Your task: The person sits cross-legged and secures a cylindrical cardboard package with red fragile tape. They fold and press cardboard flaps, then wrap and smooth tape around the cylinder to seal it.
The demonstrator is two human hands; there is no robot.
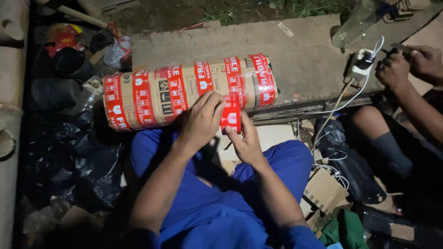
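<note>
The red tape strip (230, 117) was pinched taut by the right hand (247, 140) while, just beside it, the left hand (203, 120) lay flat on the cardboard parcel (184, 90); it was best smoothed outward, wrinkle-free.

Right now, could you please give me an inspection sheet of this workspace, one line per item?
Surface: worn plank on the ground, with the parcel lying across its near edge.
Job's things: long cardboard parcel banded with red tape; a red tape strip near its right end.
Clutter: black plastic bags, cardboard scraps, clear bottle.
Grippers: left hand presses the parcel; right hand pinches the tape strip.
Cables: white cable running from a power strip.
Surroundings: dark outdoor ground; another person's hands on the right.
</note>
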